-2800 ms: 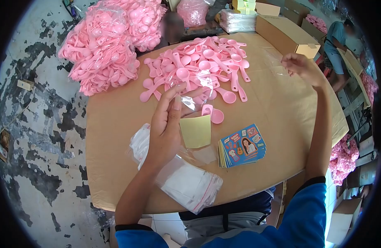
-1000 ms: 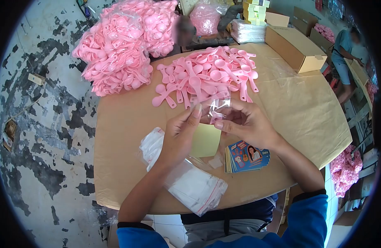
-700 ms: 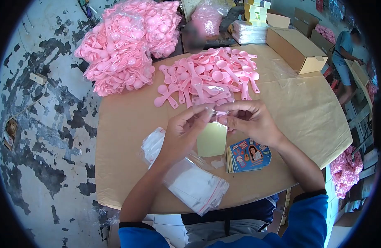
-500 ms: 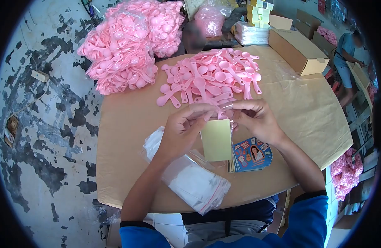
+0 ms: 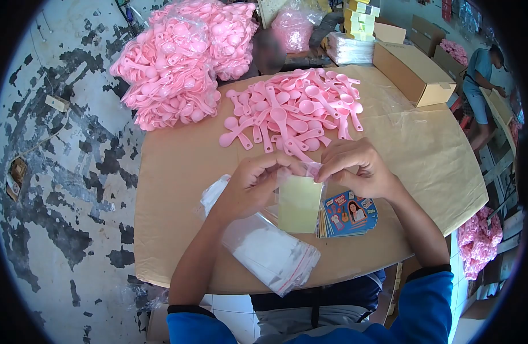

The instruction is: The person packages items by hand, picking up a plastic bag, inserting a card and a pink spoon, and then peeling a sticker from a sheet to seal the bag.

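Note:
A pale yellow card (image 5: 299,207) sits inside a small clear plastic bag (image 5: 307,167), held upright over the near half of the table. My left hand (image 5: 257,182) is closed on the upper left edge of the bag, its fingertips partly hidden behind the film. At the upper right corner, my right hand (image 5: 358,167) pinches the bag between thumb and fingers. Just right of the bag lies a stack of blue printed cards (image 5: 350,214). Below my left wrist is a pile of flat clear bags (image 5: 272,252). Loose pink spoons (image 5: 292,109) are heaped beyond my hands.
Large clear sacks of pink spoons (image 5: 178,63) stand at the far left of the brown-covered table (image 5: 413,155). A cardboard box (image 5: 414,71) sits at the far right edge. Another person (image 5: 480,74) works at the right, beyond the table.
The bag with the yellow card has come slightly down and nearer. Its clear top edge now shows between my hands, and my right hand's grip has shifted onto the corner.

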The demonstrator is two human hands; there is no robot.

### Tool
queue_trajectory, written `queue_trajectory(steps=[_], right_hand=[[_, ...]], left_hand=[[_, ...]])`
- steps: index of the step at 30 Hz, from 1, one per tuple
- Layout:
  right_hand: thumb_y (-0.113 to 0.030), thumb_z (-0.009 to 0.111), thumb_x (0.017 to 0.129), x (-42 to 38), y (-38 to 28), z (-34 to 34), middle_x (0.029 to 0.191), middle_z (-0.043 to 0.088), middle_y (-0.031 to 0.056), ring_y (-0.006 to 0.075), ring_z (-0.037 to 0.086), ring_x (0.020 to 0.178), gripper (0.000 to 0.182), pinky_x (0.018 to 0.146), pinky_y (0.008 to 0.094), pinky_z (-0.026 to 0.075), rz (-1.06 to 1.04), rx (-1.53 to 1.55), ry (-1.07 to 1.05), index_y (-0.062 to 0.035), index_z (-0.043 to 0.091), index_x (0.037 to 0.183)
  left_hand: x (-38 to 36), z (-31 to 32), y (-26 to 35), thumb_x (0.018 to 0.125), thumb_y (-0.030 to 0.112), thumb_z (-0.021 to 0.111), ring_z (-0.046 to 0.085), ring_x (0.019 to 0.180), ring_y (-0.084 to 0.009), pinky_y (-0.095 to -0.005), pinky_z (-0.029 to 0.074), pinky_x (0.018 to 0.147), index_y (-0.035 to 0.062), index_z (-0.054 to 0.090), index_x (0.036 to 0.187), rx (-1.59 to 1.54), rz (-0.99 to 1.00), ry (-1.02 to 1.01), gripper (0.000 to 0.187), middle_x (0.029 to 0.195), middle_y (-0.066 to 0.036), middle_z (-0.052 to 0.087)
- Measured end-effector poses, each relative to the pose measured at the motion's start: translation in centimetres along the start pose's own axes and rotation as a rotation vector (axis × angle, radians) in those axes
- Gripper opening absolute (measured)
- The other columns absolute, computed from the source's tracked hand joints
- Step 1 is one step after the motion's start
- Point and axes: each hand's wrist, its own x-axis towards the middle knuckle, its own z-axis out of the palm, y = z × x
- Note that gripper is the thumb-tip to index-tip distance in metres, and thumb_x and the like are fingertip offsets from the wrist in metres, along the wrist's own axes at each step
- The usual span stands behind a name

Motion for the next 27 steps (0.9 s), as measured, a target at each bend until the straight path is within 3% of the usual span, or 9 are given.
queue_trajectory(steps=[3, 8, 11, 15, 18, 20, 22, 26, 27], right_hand=[[0.01, 0.058, 0.075, 0.1, -0.2, -0.2, 0.08, 0.07, 0.0058, 0.02, 0.062, 0.076, 0.021, 0.073, 0.0331, 0.047, 0.001, -0.01, -0.017, -0.0033, 0.071, 0.085], [0.011, 0.056, 0.074, 0.1, 0.5, -0.8, 0.081, 0.067, 0.0061, 0.0185, 0.062, 0.079, 0.022, 0.074, 0.0324, 0.047, -0.103, -0.099, -0.08, -0.0027, 0.067, 0.087], [0.006, 0.06, 0.08, -0.5, 0.5, 0.2, 0.089, 0.065, 0.0073, 0.0149, 0.061, 0.085, 0.024, 0.075, 0.0301, 0.049, 0.096, 0.044, 0.202, -0.0035, 0.062, 0.101], [-0.002, 0.065, 0.086, 0.7, -2.5, 1.9, 0.1, 0.062, 0.0064, 0.0102, 0.059, 0.091, 0.032, 0.073, 0.0263, 0.05, 0.327, 0.106, 0.171, -0.0045, 0.056, 0.117], [-0.001, 0.068, 0.085, 0.9, -3.5, 1.3, 0.106, 0.062, 0.0017, 0.0063, 0.058, 0.086, 0.04, 0.069, 0.0229, 0.05, 0.472, -0.065, 0.146, -0.0059, 0.055, 0.122], [0.0, 0.066, 0.086, 0.7, -3.7, -0.7, 0.108, 0.062, 0.0006, 0.0052, 0.059, 0.082, 0.038, 0.067, 0.0212, 0.049, 0.363, 0.038, 0.331, -0.0071, 0.056, 0.122], [0.0, 0.062, 0.088, -1.2, -4.2, -4.6, 0.114, 0.06, 0.0027, 0.0076, 0.058, 0.091, 0.036, 0.075, 0.0229, 0.049, 0.182, -0.088, 0.52, -0.0064, 0.056, 0.122], [-0.019, 0.054, 0.094, -12.6, -9.9, -8.8, 0.115, 0.057, 0.0067, 0.0144, 0.053, 0.106, 0.031, 0.095, 0.0281, 0.039, 0.393, -0.48, 0.946, 0.0014, 0.057, 0.118], [-0.022, 0.055, 0.094, -20.4, -10.1, -11.0, 0.124, 0.055, 0.0069, 0.0156, 0.052, 0.11, 0.041, 0.096, 0.0292, 0.04, 0.546, -0.449, 0.909, 0.0015, 0.053, 0.127]], left_hand=[[-0.3, -0.3, 1.4, 0.093, 0.009, 0.057, 0.055, 0.083, -0.01, -0.0285, 0.048, 0.076, 0.0017, 0.057, 0.087, -0.334, -0.252, 0.006, 0.009, 0.085, -0.004, 0.056], [-0.4, 0.0, 0.7, 0.082, 0.002, 0.07, 0.046, 0.068, -0.0047, -0.0211, 0.046, 0.061, 0.0067, 0.045, 0.076, 0.091, -0.102, 0.028, 0.027, 0.076, 0.001, 0.047], [0.0, 0.7, 0.5, 0.078, -0.002, 0.075, 0.045, 0.062, -0.0029, -0.0183, 0.044, 0.055, 0.0076, 0.04, 0.075, 0.058, -0.036, 0.077, 0.036, 0.074, 0.003, 0.046], [-0.3, 0.8, 0.3, 0.079, 0.006, 0.076, 0.053, 0.066, -0.0052, -0.0234, 0.052, 0.067, 0.0025, 0.053, 0.09, 0.026, -0.069, 0.09, 0.026, 0.076, 0.002, 0.055], [0.5, 0.7, -0.4, 0.08, 0.014, 0.076, 0.054, 0.074, -0.0065, -0.0241, 0.051, 0.071, 0.0026, 0.057, 0.094, -0.211, 0.11, 0.274, 0.026, 0.083, -0.001, 0.058], [0.3, -1.7, 0.1, 0.08, 0.024, 0.076, 0.055, 0.08, -0.0079, -0.0252, 0.049, 0.073, 0.0025, 0.059, 0.097, 0.164, -0.154, 0.084, 0.032, 0.088, -0.003, 0.059], [-0.3, -3.9, -0.3, 0.077, 0.041, 0.076, 0.058, 0.088, -0.0139, -0.0298, 0.046, 0.073, 0.0035, 0.065, 0.095, 0.508, -0.374, -0.149, 0.043, 0.091, -0.006, 0.062], [-1.8, -2.6, -0.8, 0.071, 0.043, 0.078, 0.059, 0.087, -0.0219, -0.0353, 0.041, 0.082, 0.0058, 0.068, 0.085, 0.925, -0.277, -0.382, 0.041, 0.088, -0.007, 0.065], [-1.8, -1.8, -0.2, 0.069, 0.043, 0.078, 0.059, 0.087, -0.0227, -0.0358, 0.04, 0.084, 0.0066, 0.068, 0.082, 0.936, -0.291, -0.422, 0.039, 0.087, -0.007, 0.066]])
